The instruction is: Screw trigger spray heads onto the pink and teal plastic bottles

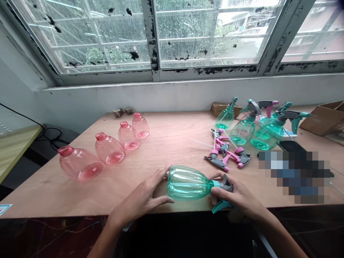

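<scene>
A teal spray bottle [188,182] lies on its side at the front edge of the wooden table [166,143]. My left hand [145,197] rests against its base, fingers spread on the plastic. My right hand [236,197] is closed round the grey and teal trigger head [224,190] at the bottle's neck. Both forearms come in from the bottom edge.
Several empty pink bottles [109,148] lie in a row at the left. Loose pink and grey trigger heads [225,156] lie right of centre. Behind them are finished teal spray bottles [258,132], a small basket [219,107] and a cardboard box [324,116]. A window runs along the back.
</scene>
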`<action>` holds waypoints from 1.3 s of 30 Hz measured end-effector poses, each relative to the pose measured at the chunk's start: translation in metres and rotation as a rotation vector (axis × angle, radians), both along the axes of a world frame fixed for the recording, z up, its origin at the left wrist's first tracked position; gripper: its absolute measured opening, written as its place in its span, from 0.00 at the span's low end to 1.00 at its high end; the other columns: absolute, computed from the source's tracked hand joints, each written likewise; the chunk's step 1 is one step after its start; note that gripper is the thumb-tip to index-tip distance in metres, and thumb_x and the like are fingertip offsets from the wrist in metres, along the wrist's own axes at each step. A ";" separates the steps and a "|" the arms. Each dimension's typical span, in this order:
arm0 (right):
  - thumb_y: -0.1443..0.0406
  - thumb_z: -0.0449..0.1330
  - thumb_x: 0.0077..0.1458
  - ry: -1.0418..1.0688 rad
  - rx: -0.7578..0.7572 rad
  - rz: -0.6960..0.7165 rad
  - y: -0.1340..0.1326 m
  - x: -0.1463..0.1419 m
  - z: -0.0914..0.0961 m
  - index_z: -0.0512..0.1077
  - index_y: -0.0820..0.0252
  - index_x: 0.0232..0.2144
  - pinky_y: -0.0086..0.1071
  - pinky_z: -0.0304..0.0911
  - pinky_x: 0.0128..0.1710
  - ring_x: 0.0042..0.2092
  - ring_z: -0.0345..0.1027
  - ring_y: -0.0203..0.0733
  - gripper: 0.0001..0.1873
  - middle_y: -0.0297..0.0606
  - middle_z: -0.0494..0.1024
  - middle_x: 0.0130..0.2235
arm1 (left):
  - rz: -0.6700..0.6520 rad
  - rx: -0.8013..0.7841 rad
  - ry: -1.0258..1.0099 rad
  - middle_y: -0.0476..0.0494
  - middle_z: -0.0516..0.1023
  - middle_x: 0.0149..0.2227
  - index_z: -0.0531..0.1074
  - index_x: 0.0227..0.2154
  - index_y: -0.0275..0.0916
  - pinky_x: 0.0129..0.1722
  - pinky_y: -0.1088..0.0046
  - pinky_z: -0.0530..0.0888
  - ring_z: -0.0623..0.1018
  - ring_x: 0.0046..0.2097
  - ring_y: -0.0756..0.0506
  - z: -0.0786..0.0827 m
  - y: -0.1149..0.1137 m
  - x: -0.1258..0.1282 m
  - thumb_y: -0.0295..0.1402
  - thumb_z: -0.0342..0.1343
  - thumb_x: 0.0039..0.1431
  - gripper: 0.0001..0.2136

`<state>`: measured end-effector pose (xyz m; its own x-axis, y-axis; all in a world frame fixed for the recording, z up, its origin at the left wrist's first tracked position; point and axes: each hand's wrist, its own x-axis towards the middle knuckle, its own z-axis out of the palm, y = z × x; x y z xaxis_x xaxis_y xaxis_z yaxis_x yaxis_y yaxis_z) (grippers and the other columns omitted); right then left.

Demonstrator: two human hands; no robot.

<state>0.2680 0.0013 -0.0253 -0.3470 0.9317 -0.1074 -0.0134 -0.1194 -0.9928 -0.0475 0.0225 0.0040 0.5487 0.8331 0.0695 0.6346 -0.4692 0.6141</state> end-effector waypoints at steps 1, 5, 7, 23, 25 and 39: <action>0.54 0.67 0.59 -0.001 0.002 0.002 0.000 0.000 -0.001 0.67 0.60 0.45 0.32 0.72 0.33 0.31 0.78 0.41 0.20 0.34 0.83 0.27 | 0.001 0.001 -0.009 0.47 0.60 0.69 0.46 0.70 0.56 0.66 0.57 0.65 0.65 0.67 0.37 0.000 0.000 0.000 0.36 0.65 0.62 0.41; 0.55 0.66 0.59 -0.006 0.004 0.009 0.001 0.001 -0.002 0.67 0.60 0.46 0.33 0.72 0.33 0.31 0.78 0.42 0.20 0.34 0.83 0.27 | -0.009 -0.012 -0.028 0.47 0.60 0.69 0.45 0.70 0.57 0.66 0.58 0.65 0.64 0.67 0.37 -0.001 0.000 -0.001 0.33 0.66 0.62 0.42; 0.55 0.66 0.59 -0.003 0.000 0.010 0.001 0.001 -0.001 0.67 0.60 0.46 0.33 0.72 0.33 0.31 0.78 0.42 0.20 0.34 0.83 0.27 | -0.016 -0.021 -0.029 0.47 0.58 0.70 0.44 0.70 0.56 0.66 0.58 0.65 0.64 0.68 0.37 -0.002 0.000 -0.002 0.33 0.67 0.61 0.44; 0.55 0.66 0.60 -0.015 0.000 0.022 0.000 -0.001 0.001 0.68 0.61 0.46 0.33 0.73 0.33 0.32 0.78 0.42 0.19 0.34 0.82 0.28 | -0.005 -0.130 -0.051 0.45 0.56 0.71 0.41 0.71 0.54 0.66 0.58 0.65 0.62 0.69 0.36 0.000 0.000 -0.004 0.43 0.64 0.63 0.42; 0.55 0.66 0.60 -0.013 0.002 0.022 0.000 -0.001 0.000 0.68 0.60 0.46 0.33 0.73 0.33 0.32 0.78 0.42 0.19 0.34 0.83 0.28 | 0.005 -0.127 -0.048 0.45 0.57 0.71 0.42 0.71 0.54 0.66 0.57 0.65 0.63 0.68 0.36 0.001 0.000 -0.003 0.43 0.65 0.61 0.44; 0.55 0.66 0.59 -0.014 0.013 0.017 0.000 -0.001 0.003 0.68 0.60 0.46 0.33 0.73 0.33 0.31 0.77 0.41 0.19 0.33 0.82 0.27 | 0.000 -0.075 -0.061 0.47 0.58 0.70 0.46 0.70 0.57 0.65 0.58 0.66 0.64 0.67 0.35 0.003 -0.001 -0.001 0.38 0.70 0.57 0.46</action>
